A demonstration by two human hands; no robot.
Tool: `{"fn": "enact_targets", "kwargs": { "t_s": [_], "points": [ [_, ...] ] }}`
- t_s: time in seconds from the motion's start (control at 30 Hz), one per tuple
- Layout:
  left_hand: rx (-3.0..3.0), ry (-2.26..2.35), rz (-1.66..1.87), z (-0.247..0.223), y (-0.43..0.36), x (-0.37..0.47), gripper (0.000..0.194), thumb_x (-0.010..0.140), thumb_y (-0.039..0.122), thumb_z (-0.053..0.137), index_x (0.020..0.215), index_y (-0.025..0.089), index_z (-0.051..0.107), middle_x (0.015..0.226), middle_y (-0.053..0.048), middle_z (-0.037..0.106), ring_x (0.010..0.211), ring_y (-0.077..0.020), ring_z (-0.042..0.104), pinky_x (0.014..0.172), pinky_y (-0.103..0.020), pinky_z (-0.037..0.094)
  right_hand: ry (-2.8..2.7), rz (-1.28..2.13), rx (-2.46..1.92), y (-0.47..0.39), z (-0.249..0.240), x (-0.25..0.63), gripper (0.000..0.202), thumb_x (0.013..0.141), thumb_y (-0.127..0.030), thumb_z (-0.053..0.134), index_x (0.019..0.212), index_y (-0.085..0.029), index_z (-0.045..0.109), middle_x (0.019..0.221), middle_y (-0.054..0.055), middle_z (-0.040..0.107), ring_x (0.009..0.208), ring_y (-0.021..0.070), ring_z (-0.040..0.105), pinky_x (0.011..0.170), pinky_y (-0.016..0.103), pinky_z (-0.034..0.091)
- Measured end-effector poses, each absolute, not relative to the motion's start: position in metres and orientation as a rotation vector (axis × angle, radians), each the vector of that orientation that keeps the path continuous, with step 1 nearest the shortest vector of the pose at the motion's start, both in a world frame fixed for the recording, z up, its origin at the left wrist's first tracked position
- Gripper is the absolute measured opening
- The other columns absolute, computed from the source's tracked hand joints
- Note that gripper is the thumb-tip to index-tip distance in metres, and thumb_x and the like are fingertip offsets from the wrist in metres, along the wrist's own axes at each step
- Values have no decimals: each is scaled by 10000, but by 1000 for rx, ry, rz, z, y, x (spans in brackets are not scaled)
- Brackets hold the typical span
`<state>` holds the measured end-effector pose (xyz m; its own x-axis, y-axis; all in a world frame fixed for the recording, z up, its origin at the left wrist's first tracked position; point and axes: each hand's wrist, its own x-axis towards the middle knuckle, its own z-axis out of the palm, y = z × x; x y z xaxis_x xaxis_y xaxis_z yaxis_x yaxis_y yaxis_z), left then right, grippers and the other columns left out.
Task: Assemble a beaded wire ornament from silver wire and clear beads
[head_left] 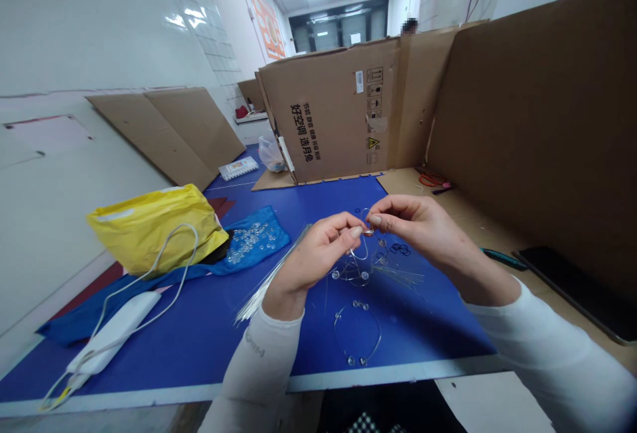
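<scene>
My left hand (327,244) pinches a thin, looped silvery wire (367,247) between thumb and forefinger. Meeting it at the same spot, my right hand (405,215) is closed in a pinch on the wire's other part. Something small and shiny shows between the fingertips, too small to name. Below the hands lies a tangle of wire with clear beads (365,275). Closer to the table's front edge rests a wire ring with several clear beads (351,360). Straight lengths of thin wire (266,290) lie partly behind my left wrist, and black rings (399,249) sit near my right hand.
On the left are a blue cloth with clear beads (253,241), a yellow bag (154,231) and a white power strip (117,333) with its cord. Cardboard panels (343,115) stand behind and to the right. A dark phone-like slab (577,294) and red-handled scissors (432,180) lie right.
</scene>
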<state>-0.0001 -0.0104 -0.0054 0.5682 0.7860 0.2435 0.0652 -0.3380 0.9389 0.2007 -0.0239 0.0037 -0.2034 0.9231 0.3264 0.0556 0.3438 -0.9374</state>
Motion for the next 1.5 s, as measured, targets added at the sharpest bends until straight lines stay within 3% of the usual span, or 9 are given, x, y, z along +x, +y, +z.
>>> {"fn": "enact_targets", "kwargs": {
  "t_s": [0.37, 0.73, 1.1, 1.5],
  "points": [
    [1691, 725, 926, -8, -9, -1, 189, 945, 357, 616, 911, 173, 588, 707, 27, 553, 659, -109, 478, 645, -268, 361, -1577, 1016, -943, -23, 2, 199, 280, 782, -457, 738, 788, -179, 702, 763, 23, 675, 724, 151, 577, 711, 314, 471],
    [1697, 710, 898, -6, -10, 1, 221, 925, 381, 617, 874, 180, 543, 686, 32, 542, 636, -108, 466, 635, -275, 356, -1578, 1064, -923, -22, 2, 194, 194, 774, -374, 720, 761, -183, 689, 689, -4, 631, 641, 125, 533, 637, 292, 450],
    [1715, 702, 882, -9, -7, 1, 235, 960, 397, 586, 883, 176, 564, 669, 34, 539, 638, -112, 471, 657, -284, 356, -1617, 1075, -950, -23, -1, 201, 191, 763, -359, 738, 826, -180, 716, 761, 15, 672, 672, 136, 558, 635, 294, 437],
    [1694, 714, 873, -12, -4, 5, 294, 950, 453, 588, 850, 179, 557, 651, 37, 539, 617, -113, 462, 654, -284, 354, -1627, 1114, -970, -22, -9, 203, 194, 768, -370, 725, 780, -185, 668, 662, 2, 641, 625, 134, 557, 609, 293, 454]
  ]
}}
